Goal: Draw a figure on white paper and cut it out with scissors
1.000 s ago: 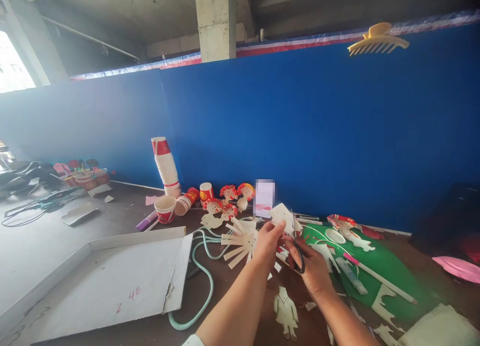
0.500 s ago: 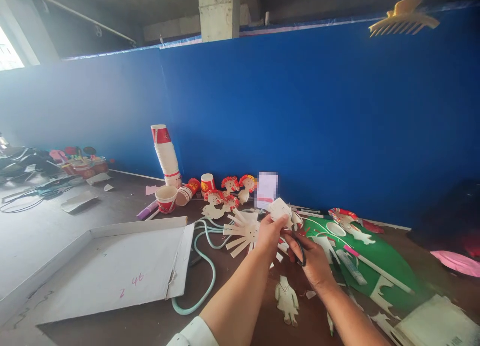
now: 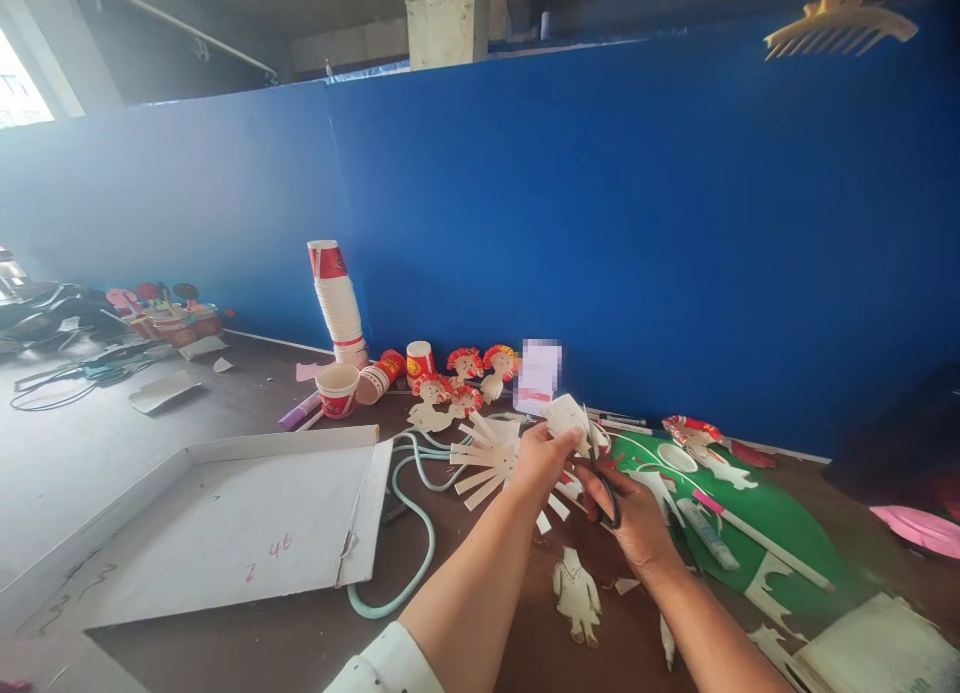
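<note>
Between its thumb and fingers my left hand [image 3: 544, 455] pinches a small white piece of paper [image 3: 568, 415] with faint lines on it. My right hand [image 3: 634, 518] grips black-handled scissors [image 3: 613, 505], whose blades meet the paper's right edge. Beneath and left of my hands lies a paper cup cut into spread strips [image 3: 487, 463], with marks like a face at its middle. A white paper doll body [image 3: 577, 595] rests on the table below my wrists. Several paper dolls with red fringed heads [image 3: 431, 391] lean and lie beyond my left hand.
A tall stack of paper cups [image 3: 339, 308] stands by the blue partition [image 3: 600, 203]. At left is a shallow white cardboard tray [image 3: 217, 513], beside a pale green cord [image 3: 429, 533]. A green sheet [image 3: 795, 533] at right carries paper scraps, a glue tube [image 3: 706, 535] and a pink-capped marker [image 3: 761, 538].
The view has shifted slightly, so most things sit a little to the right. Both hands keep their holds, with the scissors still at the paper's edge.
</note>
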A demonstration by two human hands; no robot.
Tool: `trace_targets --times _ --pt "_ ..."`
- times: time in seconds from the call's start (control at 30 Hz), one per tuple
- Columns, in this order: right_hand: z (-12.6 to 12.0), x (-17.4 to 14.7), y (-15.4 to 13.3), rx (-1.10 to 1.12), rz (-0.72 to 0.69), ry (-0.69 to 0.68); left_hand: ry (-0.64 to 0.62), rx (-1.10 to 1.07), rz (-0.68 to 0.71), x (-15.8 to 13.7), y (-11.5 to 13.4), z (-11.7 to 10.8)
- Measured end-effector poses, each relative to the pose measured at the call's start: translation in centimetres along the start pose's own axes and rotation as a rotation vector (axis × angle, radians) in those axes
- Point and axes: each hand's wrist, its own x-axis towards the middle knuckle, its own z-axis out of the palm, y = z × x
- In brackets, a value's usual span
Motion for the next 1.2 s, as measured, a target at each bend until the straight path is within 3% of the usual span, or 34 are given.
trace_targets --times 1.2 --pt "-0.1 -0.2 -0.9 -0.114 -0.023 -0.003 0.016 0.127 -0.111 -1.2 2.5 -0.3"
